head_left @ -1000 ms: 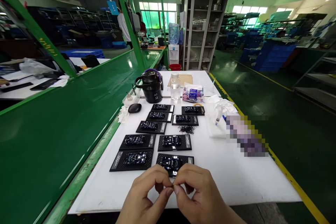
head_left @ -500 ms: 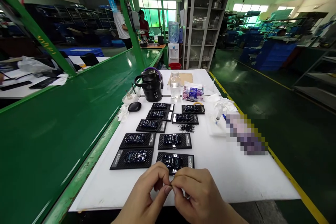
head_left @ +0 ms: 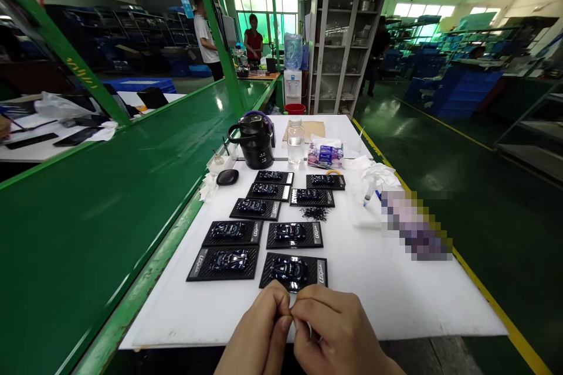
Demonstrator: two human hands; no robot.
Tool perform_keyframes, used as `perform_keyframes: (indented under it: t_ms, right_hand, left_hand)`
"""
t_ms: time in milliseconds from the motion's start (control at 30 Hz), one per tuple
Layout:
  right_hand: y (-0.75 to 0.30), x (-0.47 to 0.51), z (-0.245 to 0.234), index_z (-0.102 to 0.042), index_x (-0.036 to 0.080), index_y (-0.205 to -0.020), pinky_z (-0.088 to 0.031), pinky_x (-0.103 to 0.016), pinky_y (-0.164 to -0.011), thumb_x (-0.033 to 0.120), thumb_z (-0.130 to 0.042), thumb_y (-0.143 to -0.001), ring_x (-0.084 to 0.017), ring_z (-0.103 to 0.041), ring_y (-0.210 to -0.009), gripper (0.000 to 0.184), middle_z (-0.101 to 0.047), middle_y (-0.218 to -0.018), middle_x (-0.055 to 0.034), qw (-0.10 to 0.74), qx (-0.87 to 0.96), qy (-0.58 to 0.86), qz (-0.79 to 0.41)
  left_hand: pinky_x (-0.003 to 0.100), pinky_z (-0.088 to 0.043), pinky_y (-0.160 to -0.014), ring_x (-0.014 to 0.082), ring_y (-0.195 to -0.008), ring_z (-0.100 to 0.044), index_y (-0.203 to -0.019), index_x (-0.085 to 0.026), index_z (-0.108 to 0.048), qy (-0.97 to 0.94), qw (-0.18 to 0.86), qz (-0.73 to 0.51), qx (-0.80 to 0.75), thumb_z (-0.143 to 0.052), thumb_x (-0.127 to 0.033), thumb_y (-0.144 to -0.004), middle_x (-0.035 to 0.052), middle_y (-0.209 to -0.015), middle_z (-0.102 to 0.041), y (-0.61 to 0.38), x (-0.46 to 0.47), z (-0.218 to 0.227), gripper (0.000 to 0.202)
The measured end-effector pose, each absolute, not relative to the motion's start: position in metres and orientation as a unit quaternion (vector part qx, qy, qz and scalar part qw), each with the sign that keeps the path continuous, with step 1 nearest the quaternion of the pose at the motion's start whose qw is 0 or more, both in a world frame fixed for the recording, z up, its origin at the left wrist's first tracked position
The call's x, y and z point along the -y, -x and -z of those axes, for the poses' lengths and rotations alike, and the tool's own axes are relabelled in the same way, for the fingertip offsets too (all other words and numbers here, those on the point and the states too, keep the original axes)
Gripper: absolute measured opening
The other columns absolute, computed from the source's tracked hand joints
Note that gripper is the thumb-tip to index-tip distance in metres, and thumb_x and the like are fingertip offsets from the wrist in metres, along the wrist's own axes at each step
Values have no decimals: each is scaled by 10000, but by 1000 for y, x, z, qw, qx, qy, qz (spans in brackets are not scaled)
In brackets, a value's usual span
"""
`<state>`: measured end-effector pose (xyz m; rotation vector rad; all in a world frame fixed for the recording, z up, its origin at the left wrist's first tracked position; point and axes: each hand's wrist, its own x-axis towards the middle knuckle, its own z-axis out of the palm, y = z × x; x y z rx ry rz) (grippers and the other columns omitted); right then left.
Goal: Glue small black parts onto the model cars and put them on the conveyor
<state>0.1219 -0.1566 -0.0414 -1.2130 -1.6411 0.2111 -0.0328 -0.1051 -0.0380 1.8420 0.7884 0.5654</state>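
Observation:
My left hand (head_left: 264, 322) and my right hand (head_left: 329, 325) meet fingertip to fingertip over the near edge of the white table (head_left: 378, 299). Both are closed in a pinch, and whatever lies between the fingers is hidden or too small to name. Just beyond them is a dark model car (head_left: 289, 269) on a black textured base with a silver label, its near edge partly covered by my fingers. Several similar model cars on bases stand in rows behind, among them one model car (head_left: 229, 259) at the left. Farther back lies a heap of small black pieces (head_left: 315, 213).
A black jug (head_left: 255, 143), a clear bottle (head_left: 295, 142) and a tissue pack (head_left: 325, 154) stand at the back. A black mouse-shaped object (head_left: 227, 177) lies left. On the right are crumpled tissues (head_left: 380, 174) and a syringe (head_left: 368, 193). A green conveyor (head_left: 145, 187) runs alongside.
My left fingers have curled in more, and both hands have shifted slightly right and down in view. The model cars stay in place. A distant person in red has turned up more fully into view.

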Motion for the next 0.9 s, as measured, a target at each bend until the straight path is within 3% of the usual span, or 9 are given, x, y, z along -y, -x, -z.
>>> perform_keyframes:
  t_ms: [100,200,333,500,900]
  right_hand:
    - [-123,159,37,-625,169,-681,-391,-209,-521,81,-493,-727,-115,-541,-563,165,-612,-648,-13,513,625,539,-238]
    - [-128,162,32,-615,172,-660,-357,-203,-502,142,-549,-760,-105,-504,-560,123,-562,-623,12,469,519,574,-425]
    - [-136,165,31,-620,169,-762,-350,-210,-487,277,-590,-819,-93,-464,-508,126,-501,-595,44,450,400,550,-579]
    - [-140,164,35,-622,163,-772,-294,-209,-441,369,-628,-792,-89,-422,-451,207,-458,-505,62,456,352,518,-632]
    - [-140,164,36,-655,155,-779,-302,-211,-444,378,-650,-764,-78,-425,-454,223,-497,-558,45,438,342,510,-657]
  left_hand:
    - [244,-472,-659,142,-709,-513,-893,-229,-476,-773,497,-236,-316,-341,-411,-1021,4,-809,-508,34,104,40,260]
    - [203,-455,-576,118,-638,-508,-855,-230,-496,-805,424,-285,-300,-430,-317,-1003,-19,-746,-515,35,103,42,184]
    - [176,-510,-674,102,-739,-599,-926,-217,-565,-840,278,-397,-245,-545,-91,-923,-9,-821,-607,35,105,44,128]
    - [187,-549,-723,113,-815,-639,-1001,-181,-607,-839,255,-430,-214,-570,-22,-884,28,-890,-645,35,108,44,201]
    - [198,-572,-707,120,-809,-655,-968,-184,-618,-829,281,-433,-218,-575,-7,-872,35,-885,-665,32,112,40,205]
